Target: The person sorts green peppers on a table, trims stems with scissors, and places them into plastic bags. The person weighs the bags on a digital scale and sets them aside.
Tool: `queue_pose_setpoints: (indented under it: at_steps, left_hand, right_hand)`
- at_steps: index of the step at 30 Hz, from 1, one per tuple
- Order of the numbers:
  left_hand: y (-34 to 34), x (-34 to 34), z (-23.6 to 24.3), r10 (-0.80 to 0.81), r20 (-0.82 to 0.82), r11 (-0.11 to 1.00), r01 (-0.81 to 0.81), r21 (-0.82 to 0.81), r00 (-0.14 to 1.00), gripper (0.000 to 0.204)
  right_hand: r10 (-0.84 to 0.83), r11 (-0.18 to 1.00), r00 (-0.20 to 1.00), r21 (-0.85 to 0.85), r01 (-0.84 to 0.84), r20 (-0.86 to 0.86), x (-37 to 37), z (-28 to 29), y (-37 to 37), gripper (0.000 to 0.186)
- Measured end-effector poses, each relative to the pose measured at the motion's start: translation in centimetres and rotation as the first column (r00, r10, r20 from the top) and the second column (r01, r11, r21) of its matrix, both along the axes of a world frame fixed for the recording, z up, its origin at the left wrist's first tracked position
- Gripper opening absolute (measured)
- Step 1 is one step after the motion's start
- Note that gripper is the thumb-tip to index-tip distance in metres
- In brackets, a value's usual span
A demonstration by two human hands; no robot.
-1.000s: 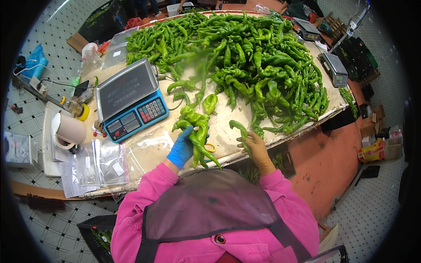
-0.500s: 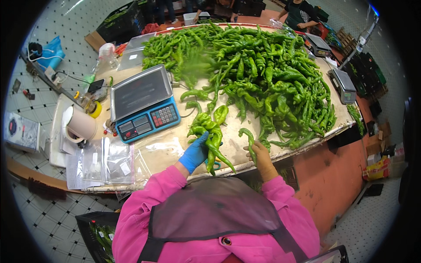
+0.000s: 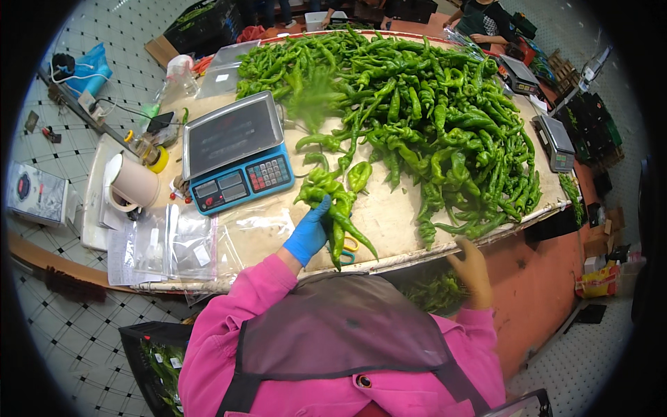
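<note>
My left hand (image 3: 308, 233), in a blue glove, is closed round a bunch of long green peppers (image 3: 339, 208) above the table's near edge. My right hand (image 3: 474, 271), in a tan glove, is past that edge with its fingers apart and nothing visible in them. Below and left of it, a container of green peppers (image 3: 432, 290) shows partly under the table. Scissors (image 3: 351, 243) with yellow and teal handles lie half hidden behind the held peppers. A big heap of green peppers (image 3: 445, 132) covers the table's far and right parts.
A blue scale (image 3: 240, 184) with a metal tray stands left of the heap. Clear plastic bags (image 3: 180, 243), a beige mug (image 3: 132, 182) and a tape roll (image 3: 158, 160) lie further left. More scales (image 3: 554, 142) line the right edge. Other people stand at the far side.
My right hand has moved right and down off the table edge, and the pepper it held is gone from its fingers. My left hand still grips its bunch. The view has shifted slightly.
</note>
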State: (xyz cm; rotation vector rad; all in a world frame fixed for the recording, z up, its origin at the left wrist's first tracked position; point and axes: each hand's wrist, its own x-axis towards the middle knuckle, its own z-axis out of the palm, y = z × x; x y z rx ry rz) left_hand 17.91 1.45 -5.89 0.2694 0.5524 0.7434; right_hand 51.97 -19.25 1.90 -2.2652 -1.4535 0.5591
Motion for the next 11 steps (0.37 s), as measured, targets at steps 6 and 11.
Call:
queue_pose_setpoints:
  at_steps: [6, 11]
  left_hand:
    - [0.1, 2.9, 0.6, -0.062, -0.046, 0.995, 0.065, 0.078, 0.997, 0.049]
    - [0.2, 4.2, 2.0, -0.04, -0.231, 0.975, 0.088, 0.202, 0.972, 0.048]
  right_hand:
    - [0.253, 0.966, 0.517, 0.238, -0.096, -0.817, -9.7, -0.6, 9.9, 0.067]
    - [0.124, 0.968, 0.501, -0.007, -0.251, -0.857, -13.5, 0.6, 14.1, 0.088]
